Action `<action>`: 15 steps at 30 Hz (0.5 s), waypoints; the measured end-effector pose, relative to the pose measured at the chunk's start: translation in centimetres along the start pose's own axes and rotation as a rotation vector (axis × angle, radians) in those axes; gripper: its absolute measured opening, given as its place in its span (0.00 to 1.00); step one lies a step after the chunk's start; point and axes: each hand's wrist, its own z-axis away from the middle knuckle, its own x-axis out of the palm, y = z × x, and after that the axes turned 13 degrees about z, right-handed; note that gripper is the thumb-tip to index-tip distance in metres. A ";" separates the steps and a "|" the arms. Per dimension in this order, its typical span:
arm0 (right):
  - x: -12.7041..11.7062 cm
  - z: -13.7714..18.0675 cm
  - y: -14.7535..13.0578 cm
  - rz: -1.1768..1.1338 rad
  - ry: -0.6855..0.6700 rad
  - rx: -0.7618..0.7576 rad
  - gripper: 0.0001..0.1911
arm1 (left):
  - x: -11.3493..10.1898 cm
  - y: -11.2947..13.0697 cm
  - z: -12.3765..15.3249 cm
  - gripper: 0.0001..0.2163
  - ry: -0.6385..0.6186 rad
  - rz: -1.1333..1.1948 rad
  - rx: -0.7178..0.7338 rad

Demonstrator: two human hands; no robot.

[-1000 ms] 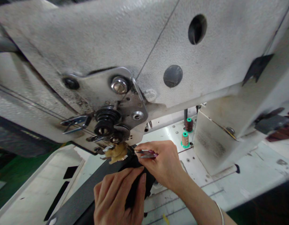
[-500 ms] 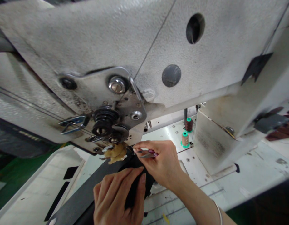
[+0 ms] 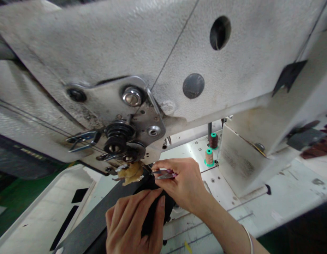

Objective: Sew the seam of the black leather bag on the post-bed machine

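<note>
My left hand (image 3: 134,220) lies over a black piece of material (image 3: 151,211), its fingers and thumb holding it from both sides. Beside it, my right hand (image 3: 183,181) grips small thread snips (image 3: 165,175), whose pointed metal blades face left. The right fingertips pinch close to the needle area, where any thread is too small to make out. Just left of them, a yellowish fuzzy wad (image 3: 130,173) sits under the head of a sewing machine (image 3: 142,46). A long dark strip (image 3: 91,218) runs from the wad toward the lower left.
Two thread spools, one brown (image 3: 213,141) and one tan (image 3: 209,157), stand on the machine bed behind my right hand. The machine's upright column (image 3: 245,155) rises at the right. Ruler markings (image 3: 206,234) and a yellow scrap (image 3: 188,247) lie in front.
The snips' blades have shifted slightly left and lower between my right fingers. My left hand and the black material stay where they were.
</note>
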 end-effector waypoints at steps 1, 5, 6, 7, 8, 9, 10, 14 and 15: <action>0.0 0.0 0.0 0.003 0.000 0.002 0.09 | 0.0 0.0 0.0 0.08 0.000 -0.004 -0.003; 0.0 0.1 -0.1 0.032 0.007 0.017 0.08 | 0.0 0.0 0.2 0.09 -0.004 -0.002 -0.011; -0.1 0.1 -0.1 0.040 0.005 0.017 0.08 | 0.0 0.0 0.2 0.09 -0.003 0.001 -0.009; -0.1 0.1 -0.1 0.046 0.002 0.016 0.08 | 0.0 0.0 0.1 0.09 0.000 0.003 -0.005; -0.2 0.0 -0.1 0.049 -0.001 0.014 0.08 | 0.0 0.0 0.1 0.09 0.002 0.004 -0.001; -0.2 0.0 -0.1 0.050 -0.002 0.012 0.09 | 0.0 0.0 0.0 0.09 0.003 0.004 0.003; -0.3 0.0 -0.1 0.051 -0.004 0.009 0.09 | 0.0 -0.1 0.0 0.09 -0.001 0.004 0.005; -0.3 -0.2 0.0 0.043 -0.011 0.000 0.09 | 0.0 -0.1 0.0 0.09 -0.003 0.001 0.004; -0.3 -0.2 0.1 0.037 -0.013 -0.004 0.10 | 0.0 -0.1 0.0 0.09 0.000 0.000 0.005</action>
